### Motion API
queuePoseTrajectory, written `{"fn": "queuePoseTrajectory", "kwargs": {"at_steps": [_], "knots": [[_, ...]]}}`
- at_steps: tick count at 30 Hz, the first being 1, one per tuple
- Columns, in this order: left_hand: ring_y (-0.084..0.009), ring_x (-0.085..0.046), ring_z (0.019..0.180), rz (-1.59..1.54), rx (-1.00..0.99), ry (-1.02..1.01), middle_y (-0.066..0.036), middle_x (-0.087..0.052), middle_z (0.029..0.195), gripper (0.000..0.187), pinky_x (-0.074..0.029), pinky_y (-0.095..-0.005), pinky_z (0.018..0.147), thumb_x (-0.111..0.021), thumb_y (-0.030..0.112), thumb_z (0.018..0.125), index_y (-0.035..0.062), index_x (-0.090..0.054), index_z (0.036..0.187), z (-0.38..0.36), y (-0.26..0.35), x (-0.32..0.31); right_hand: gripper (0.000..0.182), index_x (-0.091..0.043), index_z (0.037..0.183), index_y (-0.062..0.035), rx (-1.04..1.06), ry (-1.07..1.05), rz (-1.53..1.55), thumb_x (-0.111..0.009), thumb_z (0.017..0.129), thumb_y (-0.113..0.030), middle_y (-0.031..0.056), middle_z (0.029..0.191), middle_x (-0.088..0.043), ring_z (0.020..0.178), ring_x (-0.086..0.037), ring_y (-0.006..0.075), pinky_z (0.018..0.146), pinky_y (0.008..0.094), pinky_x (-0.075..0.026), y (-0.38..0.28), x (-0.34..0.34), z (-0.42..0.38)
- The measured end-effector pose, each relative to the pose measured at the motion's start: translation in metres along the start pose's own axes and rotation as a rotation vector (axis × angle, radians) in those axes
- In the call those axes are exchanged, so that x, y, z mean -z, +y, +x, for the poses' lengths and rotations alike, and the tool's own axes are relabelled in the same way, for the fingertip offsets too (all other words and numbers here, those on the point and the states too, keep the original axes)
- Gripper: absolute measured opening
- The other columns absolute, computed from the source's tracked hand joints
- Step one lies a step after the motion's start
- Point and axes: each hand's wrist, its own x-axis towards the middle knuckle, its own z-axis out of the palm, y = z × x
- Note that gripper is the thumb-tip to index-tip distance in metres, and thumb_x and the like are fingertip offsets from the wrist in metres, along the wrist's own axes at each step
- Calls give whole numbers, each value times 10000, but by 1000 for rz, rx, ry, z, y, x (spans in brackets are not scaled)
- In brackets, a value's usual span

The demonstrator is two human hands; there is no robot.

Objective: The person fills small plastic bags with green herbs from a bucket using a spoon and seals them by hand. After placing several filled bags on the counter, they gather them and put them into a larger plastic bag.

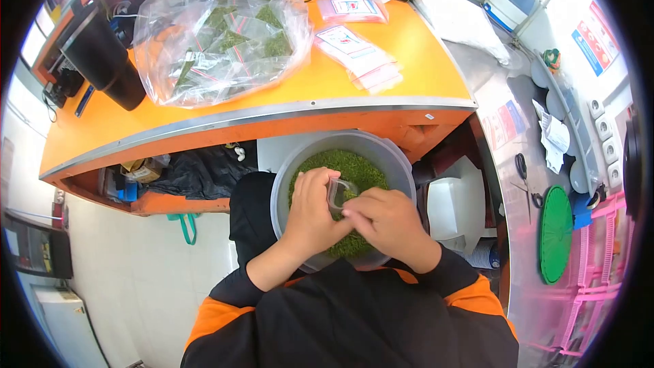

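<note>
A grey round tub of shredded green leaf stands between my knees, under the edge of the orange desk. My left hand is closed around a small clear plastic container, held over the leaf with its rim facing up. Some green shows through its clear wall. At its right side is my right hand, fingers curled and thumb pressed in near the rim. What those fingers hold, if anything, is hidden.
On the orange desk lie a large clear bag of small filled zip bags, stacks of labelled packets and a black tumbler. Scissors and a green lid rest on the right-hand counter.
</note>
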Motion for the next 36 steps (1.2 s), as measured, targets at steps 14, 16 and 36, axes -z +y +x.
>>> {"fn": "queuePoseTrajectory", "kwargs": {"at_steps": [14, 16, 36], "knots": [[-255, -586, 630, -257, 124, -417, -104, -604, 676, 239, -454, -339, 578, -581, 225, 879, 15, -639, 782, 37, 12, 50, 161, -558, 1007, -55, -100, 90, 359, -548, 847, -40, 123, 831, -602, 719, -606, 277, 654, 330, -474, 10, 19, 0], [-284, -590, 643, -163, 25, -368, -98, -613, 689, 228, -460, -351, 584, -576, 221, 878, 19, -643, 794, 32, 11, 47, 174, -552, 1023, -58, -110, 60, 380, -540, 851, -35, 128, 826, -598, 722, -605, 278, 656, 329, -473, 11, 22, 1], [-198, -590, 668, 563, 127, 442, -82, -640, 751, 293, -473, -303, 693, -591, 222, 871, -7, -636, 1048, 149, 35, 179, 316, -566, 1024, -53, 158, 297, -449, -647, 747, -180, 105, 937, -552, 942, -516, 283, 815, 442, -389, 93, 36, 85]]}}
